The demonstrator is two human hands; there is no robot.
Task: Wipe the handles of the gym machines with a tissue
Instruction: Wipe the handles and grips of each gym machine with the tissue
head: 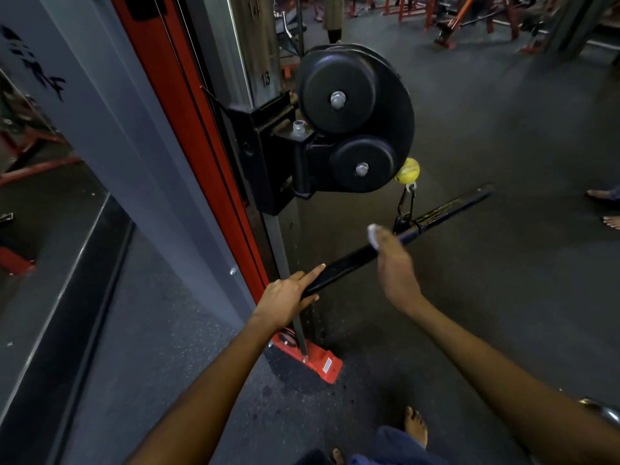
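Observation:
A long black straight bar handle [355, 260] hangs by a carabiner [406, 204] from the cable machine's pulley. My left hand [288, 297] grips the bar's near end, index finger stretched along it. My right hand [394, 263] is blurred and holds a small white tissue [373, 234] against the bar near its middle, just below the carabiner. The bar's far end [469, 201] points away to the right.
The black pulley housing [355, 119] with a yellow stopper ball [407, 170] juts from the red and grey upright [208, 162]. Its red foot [318, 360] stands on the dark rubber floor. A mirror wall is on the left. Another person's bare feet [604, 196] are at the right edge.

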